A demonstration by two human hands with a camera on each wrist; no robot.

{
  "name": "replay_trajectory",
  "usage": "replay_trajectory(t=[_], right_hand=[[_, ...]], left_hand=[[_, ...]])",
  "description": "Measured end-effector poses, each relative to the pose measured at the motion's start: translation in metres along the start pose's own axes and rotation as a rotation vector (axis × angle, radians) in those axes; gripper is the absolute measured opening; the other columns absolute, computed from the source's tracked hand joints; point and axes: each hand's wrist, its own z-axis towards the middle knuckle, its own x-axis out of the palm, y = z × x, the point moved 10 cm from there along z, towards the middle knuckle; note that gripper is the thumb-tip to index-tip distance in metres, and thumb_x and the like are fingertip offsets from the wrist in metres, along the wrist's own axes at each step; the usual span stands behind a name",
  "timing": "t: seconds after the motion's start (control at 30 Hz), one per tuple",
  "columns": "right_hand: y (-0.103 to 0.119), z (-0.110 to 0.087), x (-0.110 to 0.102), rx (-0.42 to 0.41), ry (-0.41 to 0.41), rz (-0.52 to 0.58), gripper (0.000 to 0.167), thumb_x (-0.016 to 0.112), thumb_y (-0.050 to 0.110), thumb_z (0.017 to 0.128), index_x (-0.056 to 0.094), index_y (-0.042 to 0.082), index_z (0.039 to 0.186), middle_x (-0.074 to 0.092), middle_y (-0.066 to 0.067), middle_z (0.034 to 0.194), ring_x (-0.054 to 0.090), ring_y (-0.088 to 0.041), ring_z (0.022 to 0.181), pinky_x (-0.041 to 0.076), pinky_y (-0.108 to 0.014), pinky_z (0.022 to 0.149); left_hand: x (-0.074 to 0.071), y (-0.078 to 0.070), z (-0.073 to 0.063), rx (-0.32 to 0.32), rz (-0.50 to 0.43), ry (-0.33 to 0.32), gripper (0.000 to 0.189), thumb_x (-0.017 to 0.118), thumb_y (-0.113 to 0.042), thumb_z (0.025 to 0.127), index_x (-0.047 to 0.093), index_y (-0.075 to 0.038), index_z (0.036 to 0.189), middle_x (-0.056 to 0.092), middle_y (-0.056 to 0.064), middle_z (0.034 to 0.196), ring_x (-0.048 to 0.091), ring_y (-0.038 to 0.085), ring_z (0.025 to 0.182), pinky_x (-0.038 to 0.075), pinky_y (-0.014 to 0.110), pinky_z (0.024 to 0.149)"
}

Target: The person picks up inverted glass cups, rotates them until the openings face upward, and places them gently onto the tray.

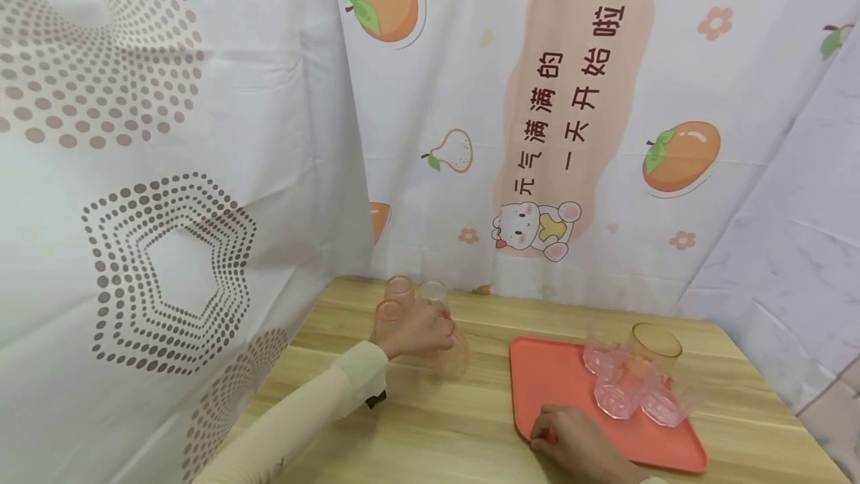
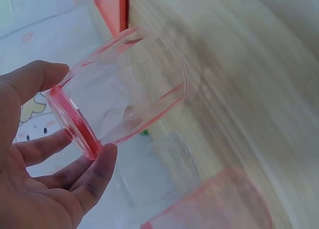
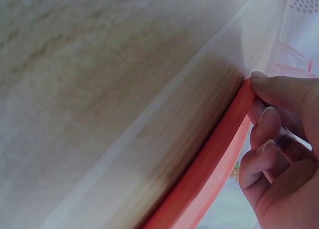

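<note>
My left hand point(image 1: 418, 329) is at the back left of the table, over a group of upturned cups. Its thumb and fingers grip a clear pink cup point(image 2: 124, 89) round the base, with the wide rim turned toward the tabletop. Close by stand a colourless cup point(image 1: 433, 291) and a pink-rimmed cup point(image 1: 399, 287). With thumb and fingertips my right hand point(image 1: 578, 439) pinches the near left edge of an orange-red tray point(image 1: 544, 372). In the right wrist view the tray's rim point(image 3: 209, 164) runs down from the thumb tip, and the other fingers are curled.
Several faceted pink cups point(image 1: 617, 400) lie on the right part of the tray, beside a yellowish glass point(image 1: 657, 342). The wooden table point(image 1: 403, 432) ends at a printed curtain point(image 1: 430, 193) behind, with another curtain point(image 1: 168, 305) along the left.
</note>
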Motion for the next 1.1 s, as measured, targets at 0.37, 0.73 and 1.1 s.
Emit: replay_trajectory(t=[0.37,0.73,1.1], right_hand=[[-0.006,-0.002,0.002,0.069,0.048,0.084,0.011,0.084,0.021,0.086,0.074,0.026,0.085,0.058,0.024,0.083,0.053,0.005,0.073,0.047,-0.024,0.062],[-0.018,0.004,0.001,0.219,0.026,0.126,0.01,0.076,0.039,0.093,0.076,0.029,0.092,0.06,0.024,0.086,0.051,0.004,0.073,0.047,-0.024,0.063],[-0.029,0.01,-0.003,0.38,-0.084,0.406,0.019,0.073,0.036,0.096,0.076,0.019,0.103,0.07,0.012,0.09,0.053,-0.003,0.068,0.045,-0.024,0.058]], left_hand=[[0.009,-0.006,-0.002,-0.094,-0.398,-0.031,0.033,0.081,-0.031,0.082,0.072,-0.008,0.104,0.07,0.002,0.096,0.058,0.007,0.077,0.05,0.025,0.066],[0.027,-0.005,-0.006,-0.175,-0.553,0.02,0.035,0.085,-0.037,0.085,0.07,-0.017,0.111,0.069,0.001,0.098,0.062,0.013,0.088,0.053,0.028,0.07],[0.043,-0.015,-0.012,-0.24,-0.715,0.07,0.035,0.089,-0.031,0.082,0.068,-0.018,0.107,0.068,-0.003,0.095,0.065,0.015,0.089,0.055,0.03,0.073]])
